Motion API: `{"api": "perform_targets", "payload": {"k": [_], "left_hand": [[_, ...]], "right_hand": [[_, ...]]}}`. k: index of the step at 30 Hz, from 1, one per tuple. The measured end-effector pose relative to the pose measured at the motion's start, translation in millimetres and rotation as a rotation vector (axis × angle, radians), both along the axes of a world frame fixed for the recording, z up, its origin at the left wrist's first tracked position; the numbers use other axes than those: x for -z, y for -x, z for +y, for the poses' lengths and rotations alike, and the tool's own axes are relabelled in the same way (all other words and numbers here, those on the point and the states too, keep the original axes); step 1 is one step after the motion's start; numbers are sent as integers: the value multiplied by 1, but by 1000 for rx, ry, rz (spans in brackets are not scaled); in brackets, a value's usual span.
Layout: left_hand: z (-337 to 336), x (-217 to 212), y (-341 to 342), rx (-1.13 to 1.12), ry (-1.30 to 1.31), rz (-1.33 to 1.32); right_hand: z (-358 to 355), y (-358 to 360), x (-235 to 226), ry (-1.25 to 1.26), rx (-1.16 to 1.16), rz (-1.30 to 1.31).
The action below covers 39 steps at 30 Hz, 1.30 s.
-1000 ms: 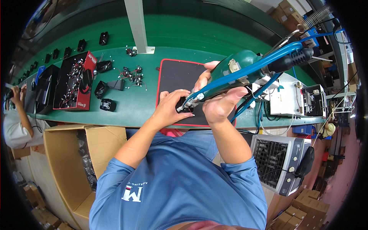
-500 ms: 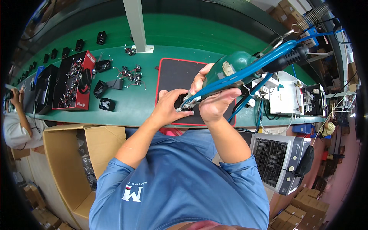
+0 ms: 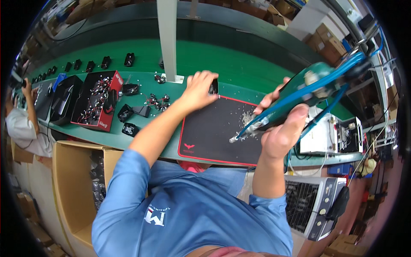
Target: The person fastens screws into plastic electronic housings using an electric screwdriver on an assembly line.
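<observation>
Single head view, worn fisheye, looked steeply down over own chest at bench [image 3: 141, 141] from close. Mat [image 3: 214, 128] sat centre; left hand [image 3: 198, 90] and right hand [image 3: 282, 128] near. Edges bent toward rim.

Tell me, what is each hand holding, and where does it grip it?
The right hand wraps the body of a teal power screwdriver, tip pointing down at the black mat. The left hand pinches a small black part by its sides.

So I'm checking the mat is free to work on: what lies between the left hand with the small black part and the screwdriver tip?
In the head view, only black mat lies between left hand and screwdriver tip; the screw pile sits off to the right.
</observation>
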<state>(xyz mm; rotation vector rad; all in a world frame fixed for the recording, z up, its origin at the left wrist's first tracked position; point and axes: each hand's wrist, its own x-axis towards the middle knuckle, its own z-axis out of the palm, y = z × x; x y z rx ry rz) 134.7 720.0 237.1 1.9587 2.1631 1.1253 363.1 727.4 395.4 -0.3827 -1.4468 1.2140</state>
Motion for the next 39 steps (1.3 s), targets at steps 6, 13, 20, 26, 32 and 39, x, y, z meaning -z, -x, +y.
{"api": "perform_targets", "payload": {"k": [6, 13, 20, 26, 32, 39], "left_hand": [[55, 35, 82, -153, 268, 80], [-100, -46, 76, -55, -86, -40], [-215, -11, 59, -430, 175, 97], [-216, 5, 59, -487, 323, 241], [-215, 14, 70, -492, 195, 181], [-218, 0, 60, -500, 144, 52]], "right_hand": [[3, -3, 37, -97, -6, -34], [-47, -21, 53, -757, 183, -376], [-40, 122, 165, -554, -274, -760], [-43, 167, 191, -789, -281, -881], [-34, 164, 193, -679, -343, -930], [-26, 153, 184, -326, -419, -790]]}}
